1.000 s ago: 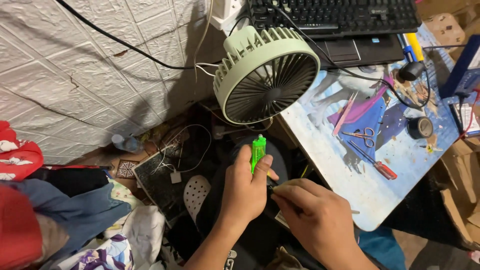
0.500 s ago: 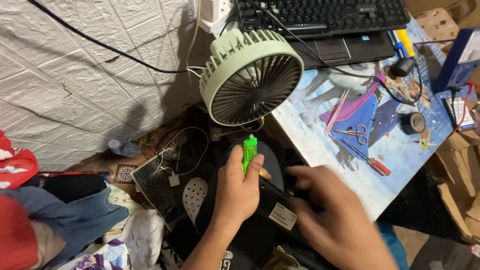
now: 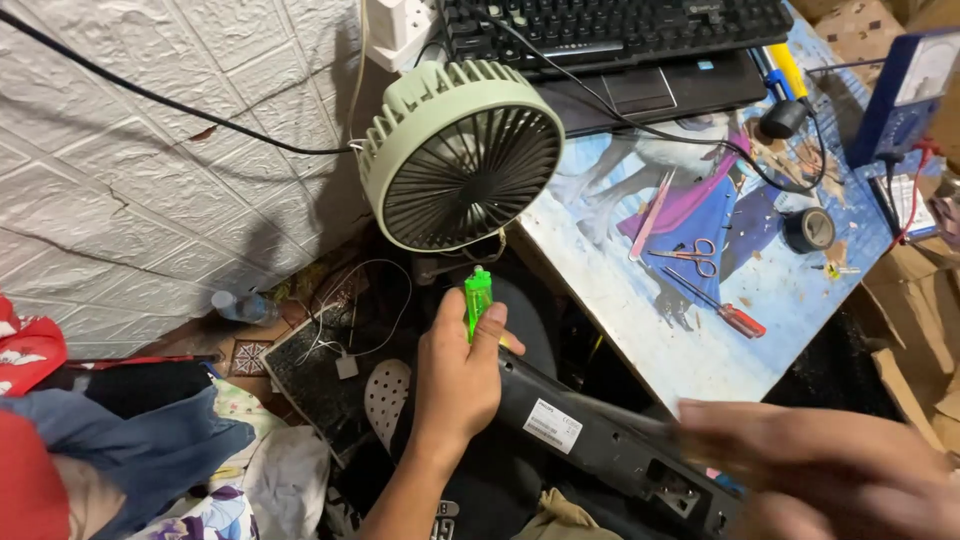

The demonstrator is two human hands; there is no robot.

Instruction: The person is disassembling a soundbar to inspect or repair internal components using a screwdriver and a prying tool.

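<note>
My left hand (image 3: 455,375) is closed around a bright green tool (image 3: 477,298) with its tip pointing up toward a pale green round fan (image 3: 460,152). The same hand rests against the end of a long black device with a white label (image 3: 590,430) that lies across my lap. My right hand (image 3: 830,480) is blurred at the lower right, near the far end of the black device; I cannot tell whether it grips it.
A small table with a colourful picture top (image 3: 700,340) carries a black keyboard (image 3: 620,25), a laptop (image 3: 650,85), scissors (image 3: 690,255), a red-handled screwdriver (image 3: 725,312), a tape roll (image 3: 808,230) and a blue meter (image 3: 905,90). Cloths (image 3: 120,450), a bottle (image 3: 240,305) and cables lie on the floor at left.
My right hand has slid right along the black device, uncovering its label and length. The view has moved closer to the fan. The left hand keeps the green tool upright.
</note>
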